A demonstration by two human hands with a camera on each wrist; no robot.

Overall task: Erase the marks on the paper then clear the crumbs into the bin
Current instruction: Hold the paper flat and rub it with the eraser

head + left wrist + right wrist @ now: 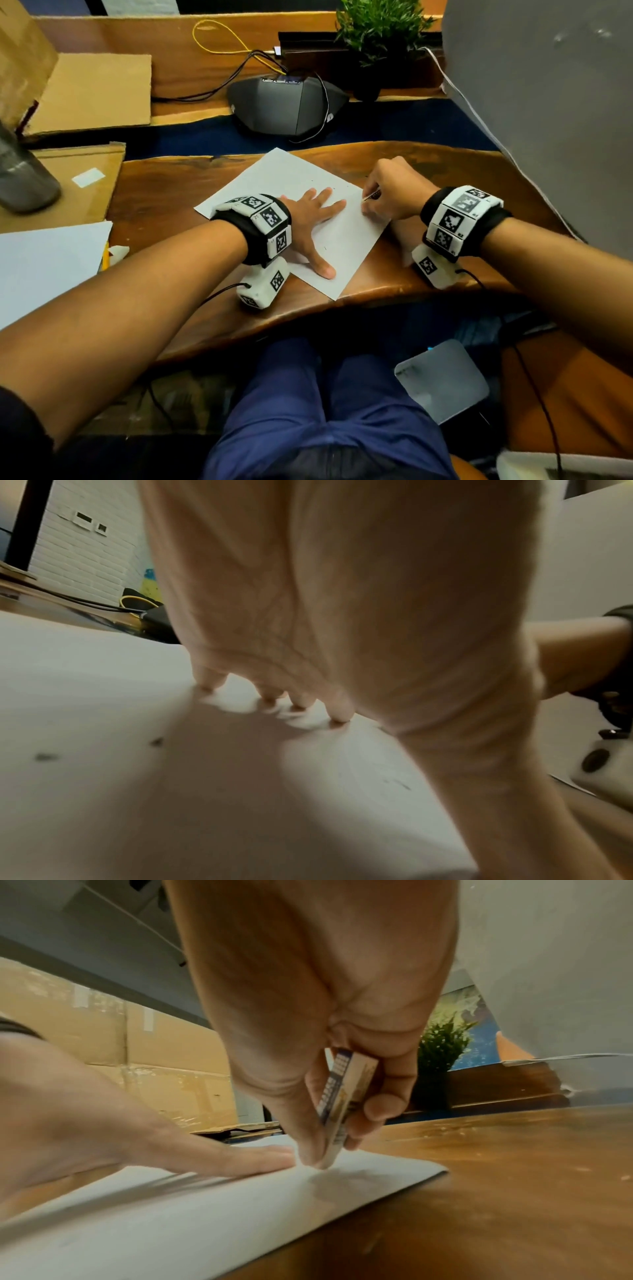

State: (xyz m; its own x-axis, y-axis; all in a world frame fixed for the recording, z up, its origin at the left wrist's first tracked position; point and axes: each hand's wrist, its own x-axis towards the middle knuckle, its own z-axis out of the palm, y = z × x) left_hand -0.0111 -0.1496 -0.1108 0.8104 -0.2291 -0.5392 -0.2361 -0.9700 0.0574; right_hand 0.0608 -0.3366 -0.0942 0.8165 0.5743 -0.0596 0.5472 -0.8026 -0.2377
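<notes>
White paper (294, 192), faint specks; sleeved eraser (342, 1099) in right hand (394, 192)

The paper (274, 185) lies on the wooden desk (445, 171), left hand (310, 222) flat on it, right hand (394, 192) at its right edge, conference phone (284, 102) behind, potted plant (376, 34) farther back.

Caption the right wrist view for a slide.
Right hand pinches an eraser against the paper while the left hand presses it flat.
</notes>
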